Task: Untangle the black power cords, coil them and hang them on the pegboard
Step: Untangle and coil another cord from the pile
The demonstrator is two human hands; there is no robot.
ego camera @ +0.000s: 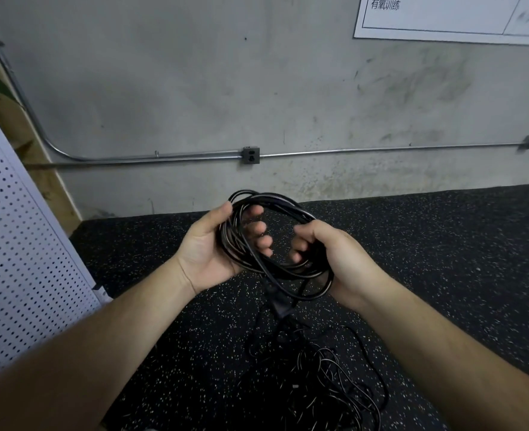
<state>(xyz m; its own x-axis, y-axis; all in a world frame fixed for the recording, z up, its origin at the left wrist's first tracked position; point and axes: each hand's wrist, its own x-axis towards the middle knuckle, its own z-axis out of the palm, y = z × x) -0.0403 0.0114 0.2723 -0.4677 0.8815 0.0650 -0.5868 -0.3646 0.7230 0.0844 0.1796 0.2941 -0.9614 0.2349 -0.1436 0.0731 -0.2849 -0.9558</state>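
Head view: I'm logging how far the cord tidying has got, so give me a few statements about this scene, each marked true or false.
1. Both the left hand and the right hand grip the coiled cord. True.
2. The coiled cord hangs on the pegboard. False: it is in the hands; the pegboard stands at the left.
3. A tangle of cords lies on the floor below the hands. True.
4. A cord is plugged into the wall outlet. False: nothing is plugged in it.

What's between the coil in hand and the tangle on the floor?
Head view: a plug dangles below the coil, hanging above the tangle.
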